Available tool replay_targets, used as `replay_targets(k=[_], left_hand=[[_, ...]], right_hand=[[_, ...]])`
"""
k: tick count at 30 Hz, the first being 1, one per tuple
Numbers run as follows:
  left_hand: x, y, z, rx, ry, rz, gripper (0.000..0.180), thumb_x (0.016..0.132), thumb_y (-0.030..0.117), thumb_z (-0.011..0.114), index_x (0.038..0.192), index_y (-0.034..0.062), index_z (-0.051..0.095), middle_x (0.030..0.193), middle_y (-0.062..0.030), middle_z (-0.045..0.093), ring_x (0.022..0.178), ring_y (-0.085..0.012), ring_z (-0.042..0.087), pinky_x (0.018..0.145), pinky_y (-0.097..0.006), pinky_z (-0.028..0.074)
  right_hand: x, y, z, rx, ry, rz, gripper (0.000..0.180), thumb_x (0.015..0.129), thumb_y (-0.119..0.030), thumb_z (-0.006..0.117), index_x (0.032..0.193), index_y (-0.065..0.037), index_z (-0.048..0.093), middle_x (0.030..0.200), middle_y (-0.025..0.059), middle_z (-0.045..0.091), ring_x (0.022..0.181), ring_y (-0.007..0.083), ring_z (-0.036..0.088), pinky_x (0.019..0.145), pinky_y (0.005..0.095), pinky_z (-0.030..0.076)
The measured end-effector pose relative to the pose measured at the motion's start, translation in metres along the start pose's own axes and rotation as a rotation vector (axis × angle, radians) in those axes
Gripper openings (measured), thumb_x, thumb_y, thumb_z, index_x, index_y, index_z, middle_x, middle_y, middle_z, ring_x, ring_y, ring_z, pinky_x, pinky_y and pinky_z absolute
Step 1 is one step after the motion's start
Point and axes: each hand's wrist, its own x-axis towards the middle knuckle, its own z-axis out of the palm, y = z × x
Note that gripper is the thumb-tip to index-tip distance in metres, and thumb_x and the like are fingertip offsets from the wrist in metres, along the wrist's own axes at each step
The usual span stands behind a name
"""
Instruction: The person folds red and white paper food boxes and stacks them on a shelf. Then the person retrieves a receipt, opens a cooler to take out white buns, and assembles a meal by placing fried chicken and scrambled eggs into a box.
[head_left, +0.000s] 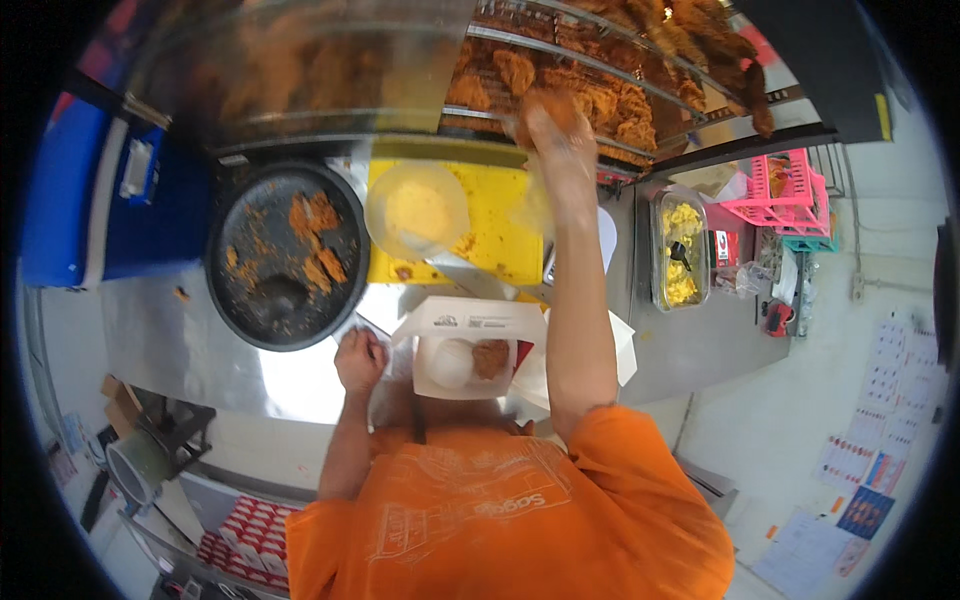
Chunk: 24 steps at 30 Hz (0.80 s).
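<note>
My right hand (553, 128) reaches up into the warming rack of fried chicken (610, 95) and closes around a piece of fried chicken (548, 103); the motion is blurred. My left hand (358, 360) rests curled on the steel counter (200, 340), touching the left edge of an open white food box (470, 322). Inside the box lie a white ball of rice (450, 362) and a browned chicken piece (491, 357). The box sits just in front of my orange shirt.
A yellow cutting board (500, 225) carries a clear tub of yellow crumbs (415, 210). A black round pan (285, 255) with crumbs is at the left, with a blue cooler (90, 200) beyond it. A steel tray of yellow food (680, 250) and pink baskets (790, 190) stand at the right.
</note>
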Motion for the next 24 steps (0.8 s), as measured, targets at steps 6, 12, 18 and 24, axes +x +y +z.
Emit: replay_targets(k=[6,12,18,24], left_hand=[[-0.006,-0.007,0.000,0.009,-0.017,-0.011,0.008,0.073,0.013,0.061,0.076,0.0093,0.055,0.074,-0.0106,0.051,0.070,-0.0312,0.057,0.062,-0.042,0.049],[0.003,-0.007,0.007,-0.054,-0.036,-0.008,0.009,0.071,0.015,0.059,0.075,0.0094,0.055,0.073,-0.0116,0.050,0.070,-0.0331,0.056,0.063,-0.044,0.048],[-0.002,-0.007,0.000,0.005,-0.081,-0.075,0.010,0.069,0.017,0.060,0.075,0.0099,0.055,0.076,-0.0132,0.052,0.071,-0.0341,0.056,0.063,-0.045,0.048],[-0.007,-0.012,0.005,0.025,-0.077,-0.063,0.010,0.068,0.017,0.061,0.074,0.0097,0.056,0.077,-0.0129,0.052,0.071,-0.0341,0.056,0.064,-0.044,0.049]], right_hand=[[0.074,0.026,0.006,-1.172,0.272,-0.618,0.063,0.086,-0.052,0.067,0.103,0.008,0.062,0.096,0.0314,0.064,0.093,0.0479,0.062,0.082,0.0522,0.050],[0.229,0.096,-0.164,-1.519,0.193,-0.403,0.049,0.092,-0.044,0.057,0.097,0.004,0.066,0.097,0.0266,0.068,0.078,0.0416,0.066,0.071,0.0460,0.055],[0.271,0.089,-0.156,-1.719,0.019,-0.001,0.042,0.093,-0.037,0.058,0.101,0.003,0.065,0.098,0.0255,0.067,0.080,0.0418,0.065,0.073,0.0462,0.054],[0.275,0.090,-0.155,-1.718,-0.016,-0.088,0.036,0.094,-0.030,0.058,0.105,0.003,0.064,0.098,0.0244,0.067,0.083,0.0420,0.064,0.075,0.0464,0.052]])
